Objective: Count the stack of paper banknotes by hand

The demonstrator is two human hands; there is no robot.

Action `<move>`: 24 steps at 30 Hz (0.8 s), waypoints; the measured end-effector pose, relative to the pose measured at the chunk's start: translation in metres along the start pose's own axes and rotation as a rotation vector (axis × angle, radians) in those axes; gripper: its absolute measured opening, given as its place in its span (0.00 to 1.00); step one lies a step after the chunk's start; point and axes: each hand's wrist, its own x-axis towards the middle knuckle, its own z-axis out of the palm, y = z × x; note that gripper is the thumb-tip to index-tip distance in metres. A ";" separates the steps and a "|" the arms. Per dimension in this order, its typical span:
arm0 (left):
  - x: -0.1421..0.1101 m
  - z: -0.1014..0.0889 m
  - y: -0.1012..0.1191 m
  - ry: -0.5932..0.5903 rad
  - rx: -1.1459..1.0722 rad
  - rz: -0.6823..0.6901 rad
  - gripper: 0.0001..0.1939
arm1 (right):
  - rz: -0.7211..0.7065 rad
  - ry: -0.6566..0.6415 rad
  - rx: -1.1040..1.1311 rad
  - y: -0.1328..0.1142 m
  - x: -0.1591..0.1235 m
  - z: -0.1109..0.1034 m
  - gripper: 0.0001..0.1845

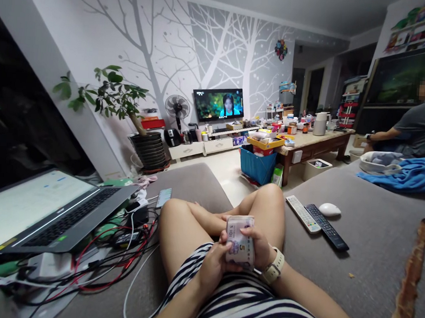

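A stack of purplish banknotes (239, 235), with a large 5 on the top one, is held upright above my lap. Around its left edge and lower corner my left hand (216, 261) is closed, thumb on the face. From the other side my right hand (258, 246) grips the stack, its thumb lying across the top note. My right wrist wears a cream-strapped watch (275, 266). The fingers behind the notes are mostly hidden.
On the grey sofa, a laptop (58, 212) and tangled cables (120, 254) lie left, near a phone (164, 198). Two remotes (303, 214), a white mouse (330, 210) and a brown strip (412, 277) lie right. Beyond stands a cluttered table (309, 142); a person (417, 114) sits far right.
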 end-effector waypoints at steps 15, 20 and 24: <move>-0.004 0.004 -0.001 -0.089 0.316 0.033 0.21 | -0.041 0.167 -0.061 0.006 -0.002 -0.007 0.24; -0.004 0.006 0.000 0.018 0.291 0.083 0.17 | -0.199 0.342 -0.289 0.009 0.000 -0.006 0.25; 0.001 0.003 -0.001 0.151 0.200 0.152 0.16 | -0.344 0.498 -0.544 0.014 0.000 -0.011 0.22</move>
